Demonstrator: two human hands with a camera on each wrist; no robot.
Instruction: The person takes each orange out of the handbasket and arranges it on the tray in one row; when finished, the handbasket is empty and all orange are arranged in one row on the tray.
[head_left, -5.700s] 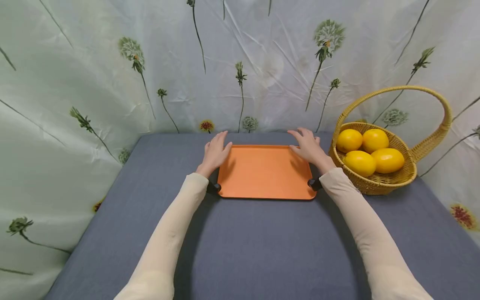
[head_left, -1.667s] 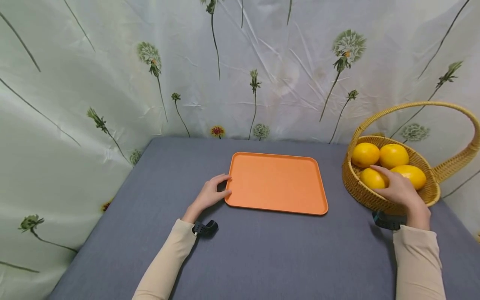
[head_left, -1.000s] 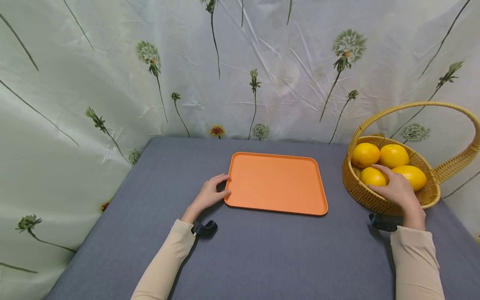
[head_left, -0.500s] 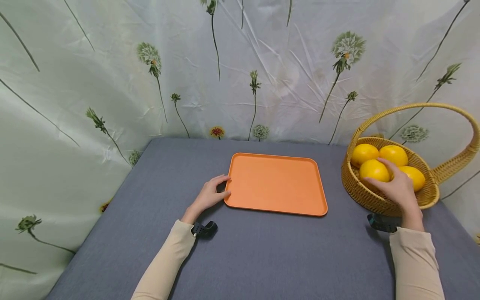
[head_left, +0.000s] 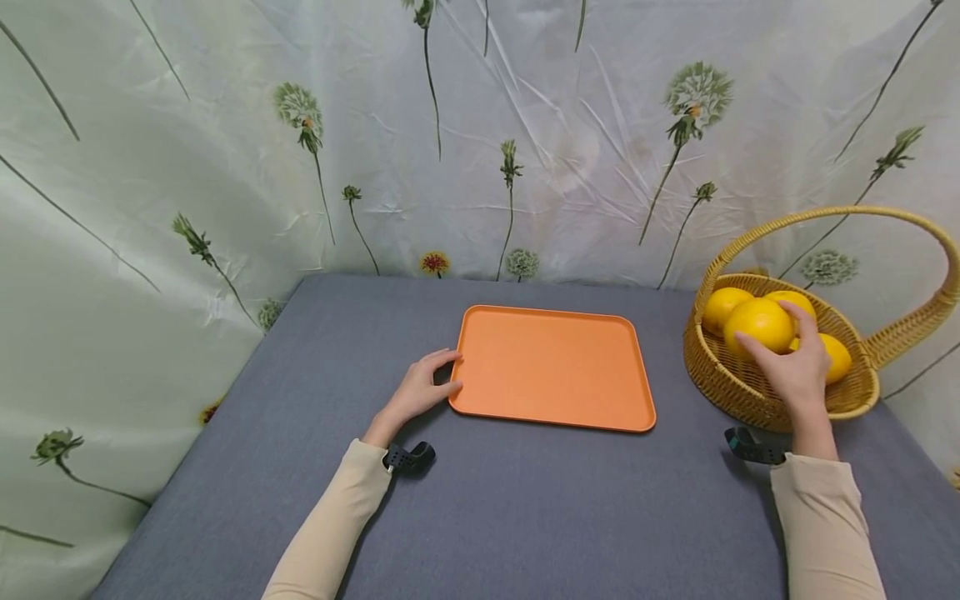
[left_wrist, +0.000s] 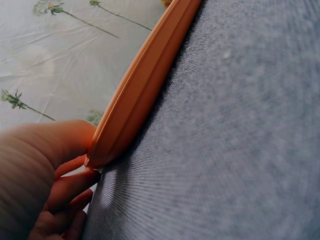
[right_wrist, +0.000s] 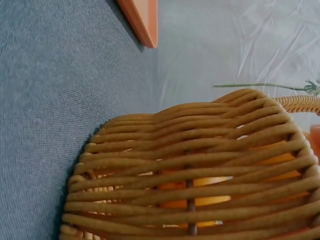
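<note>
My right hand (head_left: 797, 367) holds a lemon (head_left: 759, 325) between thumb and fingers, raised over the wicker basket (head_left: 720, 392) at the right. More lemons lie in the basket, one (head_left: 834, 358) partly behind the hand. In the right wrist view the basket's woven wall (right_wrist: 200, 160) covers most of the held fruit. An orange rectangular tray (head_left: 551, 367) lies flat in the middle of the table. At its left edge rests my left hand (head_left: 417, 388), thumb and fingers spread loosely and touching the rim (left_wrist: 135, 90).
A tall handle (head_left: 847, 210) arches over the basket. Grey-blue cloth covers the table (head_left: 570, 508), and a flower-printed curtain (head_left: 585, 167) hangs behind it and on the left. Each wrist wears a black band (head_left: 408, 457).
My right hand has lifted the lemon up from the basket's front and slightly right. Earlier, both hands hovered at the tray's sides; the left has since stayed at its left edge.
</note>
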